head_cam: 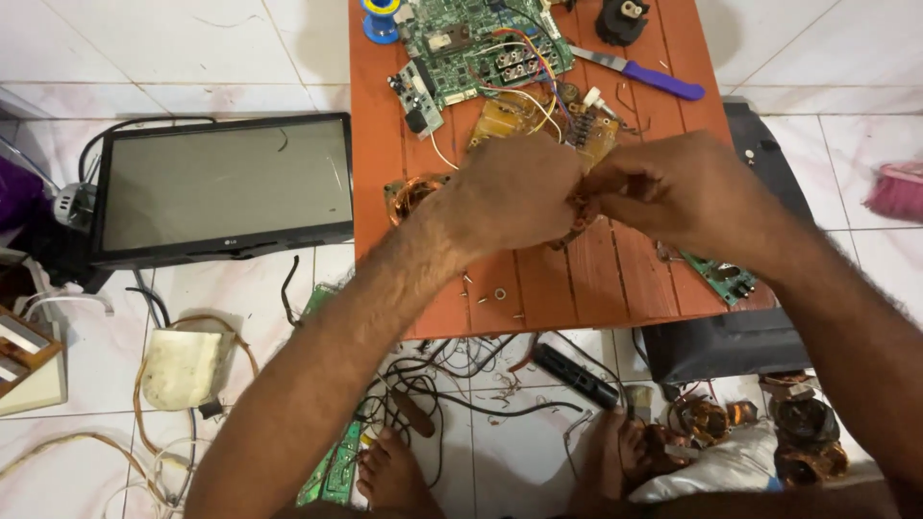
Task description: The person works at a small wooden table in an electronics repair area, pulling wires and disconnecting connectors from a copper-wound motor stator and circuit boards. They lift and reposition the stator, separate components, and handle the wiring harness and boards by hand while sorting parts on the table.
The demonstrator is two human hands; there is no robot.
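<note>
Both hands meet at frame centre: the left hand and right hand pinch shut on a small copper coil part, mostly hidden between them. Steady, small twists look wise, kept over the red wooden table, below the green circuit board.

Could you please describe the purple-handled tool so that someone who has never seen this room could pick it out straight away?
Find the orange-red wooden table in the middle of the white tiled floor. Near its far right corner, beyond both hands, lies the tool, slanted beside the green circuit board. It alone there has a bright purple handle and a flat silver blade.
</note>
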